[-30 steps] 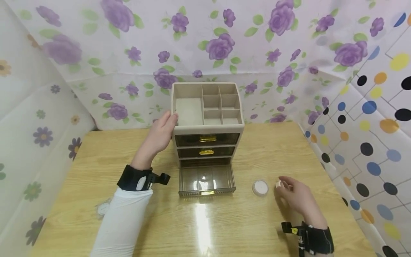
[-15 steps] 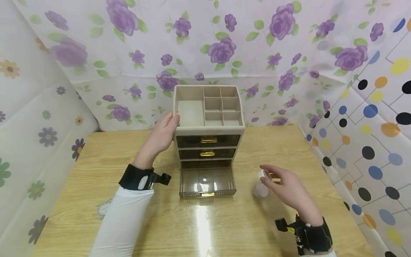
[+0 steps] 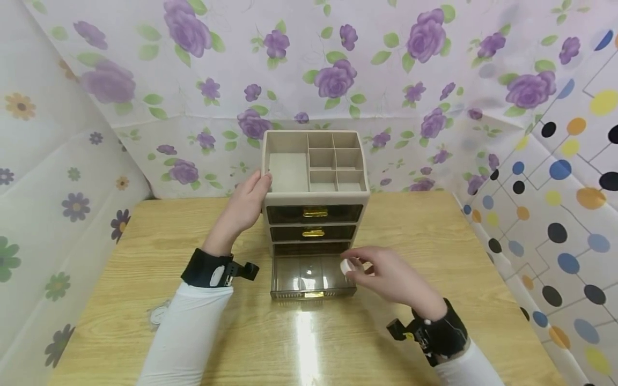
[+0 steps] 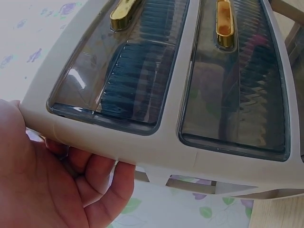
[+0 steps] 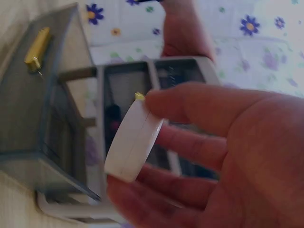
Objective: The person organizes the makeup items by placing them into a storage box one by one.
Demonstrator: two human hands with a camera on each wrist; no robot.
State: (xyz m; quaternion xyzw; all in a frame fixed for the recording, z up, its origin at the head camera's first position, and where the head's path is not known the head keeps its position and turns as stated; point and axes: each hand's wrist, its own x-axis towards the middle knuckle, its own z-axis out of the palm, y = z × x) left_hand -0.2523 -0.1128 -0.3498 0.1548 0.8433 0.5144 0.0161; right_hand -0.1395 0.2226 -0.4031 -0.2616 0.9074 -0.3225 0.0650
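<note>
A beige desktop drawer organizer (image 3: 316,196) stands on the table, its bottom drawer (image 3: 309,273) pulled out. My left hand (image 3: 246,203) grips the organizer's left side, thumb at the top edge; in the left wrist view, the fingers (image 4: 111,183) curl against the side wall. Between thumb and fingers, my right hand (image 3: 386,273) pinches a small, thick white disc (image 5: 134,140) with a thin line round its edge. In the head view the white disc is over the right side of the smoky, see-through drawer. Its exact kind I cannot tell.
Two dark upper drawers (image 3: 315,213) with gold handles are closed. The organizer's top has open compartments (image 3: 335,158). A small round item in clear wrapping (image 3: 156,315) lies by the left forearm. Flowered cloth (image 3: 309,80) hangs behind the wooden table (image 3: 415,225).
My right hand has moved left from the table to the drawer with the white disc. A round white-topped container is now hidden behind it. The left hand keeps its hold.
</note>
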